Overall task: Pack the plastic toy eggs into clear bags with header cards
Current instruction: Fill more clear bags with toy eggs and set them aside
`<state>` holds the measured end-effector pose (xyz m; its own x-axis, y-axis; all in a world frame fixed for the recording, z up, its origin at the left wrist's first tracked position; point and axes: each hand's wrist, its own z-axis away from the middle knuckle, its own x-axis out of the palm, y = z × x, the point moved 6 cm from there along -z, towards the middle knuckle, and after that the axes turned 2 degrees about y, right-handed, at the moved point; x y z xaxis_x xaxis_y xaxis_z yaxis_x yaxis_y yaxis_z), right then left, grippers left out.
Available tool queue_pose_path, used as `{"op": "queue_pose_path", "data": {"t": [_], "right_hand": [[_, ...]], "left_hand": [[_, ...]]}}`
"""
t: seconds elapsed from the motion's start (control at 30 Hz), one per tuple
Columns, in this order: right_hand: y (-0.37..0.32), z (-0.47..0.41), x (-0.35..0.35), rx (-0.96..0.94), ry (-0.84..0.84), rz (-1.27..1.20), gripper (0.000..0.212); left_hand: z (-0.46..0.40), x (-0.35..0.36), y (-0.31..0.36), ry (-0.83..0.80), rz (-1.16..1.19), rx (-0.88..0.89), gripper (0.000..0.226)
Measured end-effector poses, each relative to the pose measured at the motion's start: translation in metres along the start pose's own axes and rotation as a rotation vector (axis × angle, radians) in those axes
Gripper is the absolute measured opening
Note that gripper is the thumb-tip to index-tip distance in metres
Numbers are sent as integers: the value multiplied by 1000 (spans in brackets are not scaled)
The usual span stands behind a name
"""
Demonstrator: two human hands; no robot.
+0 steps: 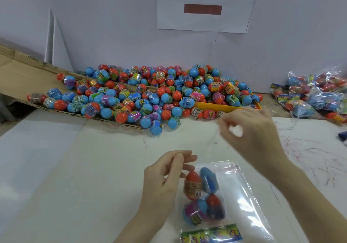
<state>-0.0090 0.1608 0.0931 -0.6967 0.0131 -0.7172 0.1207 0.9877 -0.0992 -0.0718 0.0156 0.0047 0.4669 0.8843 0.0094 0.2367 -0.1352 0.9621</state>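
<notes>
Packing station in a small toy factory or hand-assembly workshop.

A large heap of plastic toy eggs, red and blue with shrink labels, is spilling across the middle of the frame off a flattened cardboard sheet at left and a yellow tray at centre right. Finished clear bags of eggs are piling up at the right edge. A paper sign with large handwritten characters and a red bar is hanging on the plain grey wall, top centre. The white worktable is showing red pen scribbles at right. One clear bag with a printed header card is lying at bottom centre, part filled.
</notes>
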Motion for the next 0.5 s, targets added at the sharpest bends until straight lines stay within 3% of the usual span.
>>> {"op": "queue_pose_path", "data": {"t": [0.1,0.2,0.3,0.4,0.5], "right_hand": [[60,0,-14,341,-11,-157,8],[119,16,-21,596,-40,24,19],[155,29,-27,647,-208,249,21],[166,32,-22,626,-452,280,47],[163,20,-37,677,-288,-34,33]], "left_hand": [[-2,-1,-1,28,57,-28,28],[-2,0,0,35,61,-27,29],[-3,0,-2,36,63,-39,29],[-4,1,-3,33,55,-46,29],[-4,2,-3,35,53,-56,30]]}}
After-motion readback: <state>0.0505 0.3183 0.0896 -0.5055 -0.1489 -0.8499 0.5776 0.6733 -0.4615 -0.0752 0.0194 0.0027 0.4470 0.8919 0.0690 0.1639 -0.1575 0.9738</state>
